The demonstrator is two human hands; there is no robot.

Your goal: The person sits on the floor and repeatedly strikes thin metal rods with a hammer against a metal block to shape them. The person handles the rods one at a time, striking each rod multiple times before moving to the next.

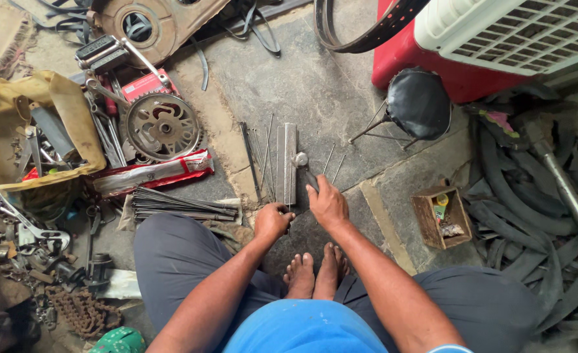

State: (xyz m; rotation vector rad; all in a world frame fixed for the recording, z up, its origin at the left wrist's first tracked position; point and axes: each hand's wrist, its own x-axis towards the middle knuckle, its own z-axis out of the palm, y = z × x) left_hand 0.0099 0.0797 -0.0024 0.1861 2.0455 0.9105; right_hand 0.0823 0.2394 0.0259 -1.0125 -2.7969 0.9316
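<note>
spoke-straightening step, as judged: left hand (272,221) clenched on thin spokes (263,163) lying on the stone floor (341,98), right hand (327,204) gripping a hammer (302,165) over the metal bar (289,163); next strike calls for steady aim.

A metal bar (289,163) lies on the stone floor (341,91) ahead of the feet (315,271), the left hand (272,221) at its near end, the right hand (327,204) just beside it on a hammer (304,167). Loose spokes (261,157) lie left of the bar, a spoke bundle (184,204) farther left, a sprocket (162,126) behind that. A small box (441,217) sits right, a stool (418,103) beyond it.
</note>
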